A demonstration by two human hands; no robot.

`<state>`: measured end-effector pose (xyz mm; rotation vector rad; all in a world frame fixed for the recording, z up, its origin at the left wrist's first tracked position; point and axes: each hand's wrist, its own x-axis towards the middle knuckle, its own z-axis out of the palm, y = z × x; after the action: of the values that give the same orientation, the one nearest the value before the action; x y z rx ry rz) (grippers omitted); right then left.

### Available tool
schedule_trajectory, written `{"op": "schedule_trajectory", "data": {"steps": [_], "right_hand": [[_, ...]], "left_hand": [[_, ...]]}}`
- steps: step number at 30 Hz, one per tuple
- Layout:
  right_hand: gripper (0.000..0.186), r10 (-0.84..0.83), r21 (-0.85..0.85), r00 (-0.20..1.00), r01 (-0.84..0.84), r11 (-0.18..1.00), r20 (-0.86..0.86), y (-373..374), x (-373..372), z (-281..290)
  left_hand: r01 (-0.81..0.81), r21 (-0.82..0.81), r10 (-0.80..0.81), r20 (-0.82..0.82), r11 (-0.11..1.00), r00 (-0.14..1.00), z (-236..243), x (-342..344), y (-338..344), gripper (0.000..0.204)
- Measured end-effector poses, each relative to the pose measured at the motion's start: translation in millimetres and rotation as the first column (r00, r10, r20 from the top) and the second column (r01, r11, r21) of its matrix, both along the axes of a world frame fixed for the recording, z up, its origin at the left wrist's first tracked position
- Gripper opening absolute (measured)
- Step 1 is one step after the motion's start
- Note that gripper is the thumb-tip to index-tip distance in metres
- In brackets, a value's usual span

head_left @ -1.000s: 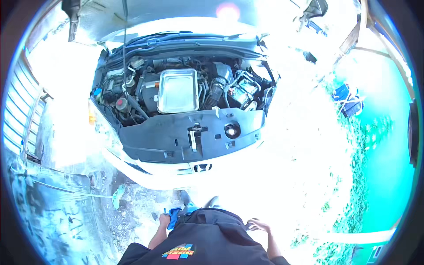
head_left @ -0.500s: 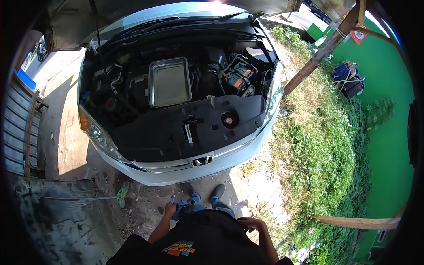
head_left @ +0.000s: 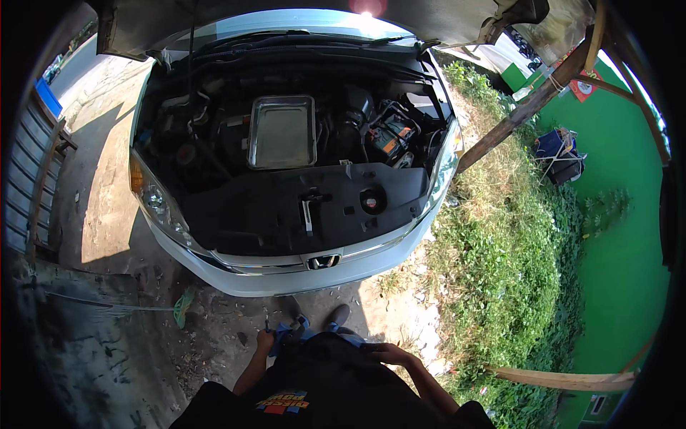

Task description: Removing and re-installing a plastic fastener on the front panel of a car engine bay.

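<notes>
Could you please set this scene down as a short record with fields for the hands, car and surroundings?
Left hand: closed around a slim dark object, blue cloth alongside
Right hand: by the dark shirt at the waist; grip unclear
Car: light-coloured, hood raised
Metal tray: over the engine
Right side: green plants, wooden post, green wall
</notes>
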<state>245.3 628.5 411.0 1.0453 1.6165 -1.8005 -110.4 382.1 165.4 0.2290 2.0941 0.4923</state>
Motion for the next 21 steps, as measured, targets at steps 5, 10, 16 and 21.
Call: {"op": "schedule_trajectory", "data": {"steps": [5,10,16,21], "right_hand": [[0.049,-0.194,0.265,0.977,0.166,0.950,0.084,45.7,-38.6,28.4],[0.048,-0.256,0.414,0.951,0.165,0.895,0.174,74.8,-65.3,8.6],[0.036,-0.712,-0.047,0.699,0.710,0.702,-0.073,90.8,-40.4,7.4],[0.042,-0.404,0.069,0.901,0.418,0.906,-0.157,98.0,-39.8,13.5]], "left_hand": [[-0.079,0.008,0.079,-0.014,0.997,0.997,14.5,-12.6,54.5,0.039],[-0.053,0.013,0.054,-0.040,0.998,0.998,13.0,-19.9,64.9,0.038],[0.003,-0.014,-0.004,-0.072,1.000,0.997,27.2,-34.9,92.2,0.039],[0.081,-0.015,-0.082,-0.070,0.997,0.994,51.3,-55.4,130.4,0.038]]}}
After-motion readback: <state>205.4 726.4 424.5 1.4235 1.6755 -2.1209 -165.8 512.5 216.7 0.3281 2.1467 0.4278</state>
